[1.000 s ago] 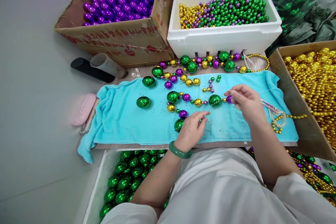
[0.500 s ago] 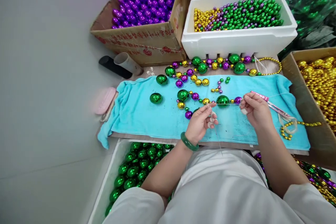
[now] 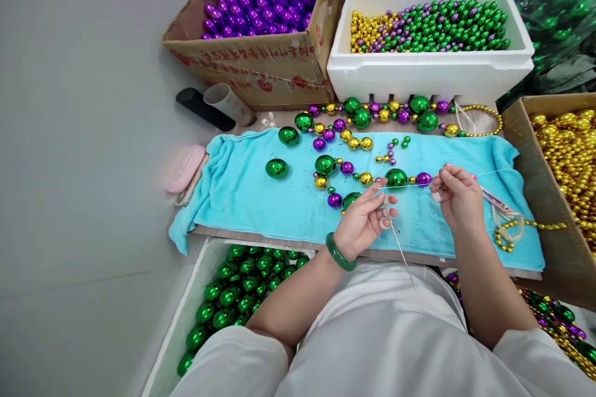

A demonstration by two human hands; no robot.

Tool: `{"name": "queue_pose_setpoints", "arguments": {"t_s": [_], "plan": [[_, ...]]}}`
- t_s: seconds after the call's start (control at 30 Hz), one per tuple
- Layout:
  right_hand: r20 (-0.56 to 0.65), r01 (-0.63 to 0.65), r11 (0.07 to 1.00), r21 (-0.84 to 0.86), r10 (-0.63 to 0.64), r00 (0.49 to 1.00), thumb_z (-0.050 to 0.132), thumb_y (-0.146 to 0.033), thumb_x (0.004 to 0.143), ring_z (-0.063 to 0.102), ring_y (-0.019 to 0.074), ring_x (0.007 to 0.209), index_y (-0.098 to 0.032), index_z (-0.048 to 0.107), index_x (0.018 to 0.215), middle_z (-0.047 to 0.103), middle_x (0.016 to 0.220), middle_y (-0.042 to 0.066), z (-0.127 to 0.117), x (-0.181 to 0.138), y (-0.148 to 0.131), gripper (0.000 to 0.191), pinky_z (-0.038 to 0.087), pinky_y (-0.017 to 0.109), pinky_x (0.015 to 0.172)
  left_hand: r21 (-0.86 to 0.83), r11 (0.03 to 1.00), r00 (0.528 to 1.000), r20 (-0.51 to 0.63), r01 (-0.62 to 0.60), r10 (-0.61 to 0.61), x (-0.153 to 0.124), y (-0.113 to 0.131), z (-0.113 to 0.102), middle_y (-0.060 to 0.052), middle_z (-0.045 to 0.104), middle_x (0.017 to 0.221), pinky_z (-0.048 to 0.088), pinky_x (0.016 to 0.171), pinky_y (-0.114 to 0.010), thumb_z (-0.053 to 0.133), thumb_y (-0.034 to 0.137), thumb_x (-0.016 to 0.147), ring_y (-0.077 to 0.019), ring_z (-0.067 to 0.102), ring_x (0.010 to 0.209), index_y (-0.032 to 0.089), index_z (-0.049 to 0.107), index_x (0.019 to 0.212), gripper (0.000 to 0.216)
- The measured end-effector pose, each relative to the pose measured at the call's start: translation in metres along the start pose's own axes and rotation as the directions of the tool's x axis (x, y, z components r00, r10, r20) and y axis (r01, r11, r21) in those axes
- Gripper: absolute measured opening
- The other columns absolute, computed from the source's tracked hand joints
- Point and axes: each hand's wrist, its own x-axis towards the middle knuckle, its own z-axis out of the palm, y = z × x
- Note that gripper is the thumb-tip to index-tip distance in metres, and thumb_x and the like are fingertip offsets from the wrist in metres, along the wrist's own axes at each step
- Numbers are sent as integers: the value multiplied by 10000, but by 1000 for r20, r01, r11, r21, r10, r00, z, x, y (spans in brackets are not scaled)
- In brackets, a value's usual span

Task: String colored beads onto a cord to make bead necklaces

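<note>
A strand of green, purple and gold beads (image 3: pixel 367 177) lies on a turquoise towel (image 3: pixel 261 198). My left hand (image 3: pixel 367 220), with a green bangle on the wrist, pinches a thin white thread (image 3: pixel 410 183) and a long needle (image 3: pixel 403 254) that points down toward my lap. My right hand (image 3: pixel 456 195) pinches the same thread just right of a purple bead (image 3: pixel 423 178). The thread runs taut between both hands, past a large green bead (image 3: pixel 396 177).
A cardboard box of purple beads (image 3: pixel 261 6) and a white foam box of mixed beads (image 3: pixel 428 43) stand behind. A box of gold beads (image 3: pixel 568 155) is right, a tray of green beads (image 3: pixel 233 291) below. Loose green balls (image 3: pixel 276 167), a second strand (image 3: pixel 391 115), pink case (image 3: pixel 184 167).
My left hand lifted from the towel and drew the thread and needle toward me. My right hand slid right along the strand, pulling the thread taut. The camera view shifted left.
</note>
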Motion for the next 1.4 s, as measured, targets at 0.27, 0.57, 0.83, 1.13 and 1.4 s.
{"name": "queue_pose_setpoints", "arguments": {"t_s": [0.27,0.57,0.83,1.13,1.4], "plan": [[-74,124,992,-5,-124,990,728,-244,689,550,88,501,-163,601,764,605,600,-16,-16,6,-10,168,405,185,425,-60,976,975,84,211,-205,-9,-26,21,-39,652,825,475,511,-166,526,130,864,-111,664,659,167,518,1171,310],[-66,99,993,-72,-104,992,701,-284,710,527,90,484,-172,572,784,585,593,-25,-28,3,-2,186,376,178,394,-85,988,982,149,126,-112,-8,-31,42,-41,663,861,498,532,-174,513,149,886,-122,679,690,228,467,1268,393],[389,615,426,-664,-506,770,647,-215,770,577,184,818,-235,595,1155,590,1120,107,-27,-44,34,389,474,283,535,-161,987,998,-67,-7,-3,15,-27,27,-56,670,861,502,528,-177,531,180,880,-120,672,682,131,575,928,81],[661,822,292,-489,-490,568,519,-71,855,597,187,855,-312,527,1310,642,986,70,-12,-36,35,515,526,344,718,-122,991,982,-186,-51,27,24,-28,21,-27,659,800,417,468,-141,636,189,813,-65,612,629,127,610,875,92],[633,795,348,-496,-481,606,558,-133,857,603,208,937,-290,659,1121,647,1057,79,-7,-35,35,323,516,390,779,-73,997,983,-184,-25,11,27,-23,15,-83,699,918,468,555,-176,572,301,866,-95,633,691,131,636,929,192]]}}
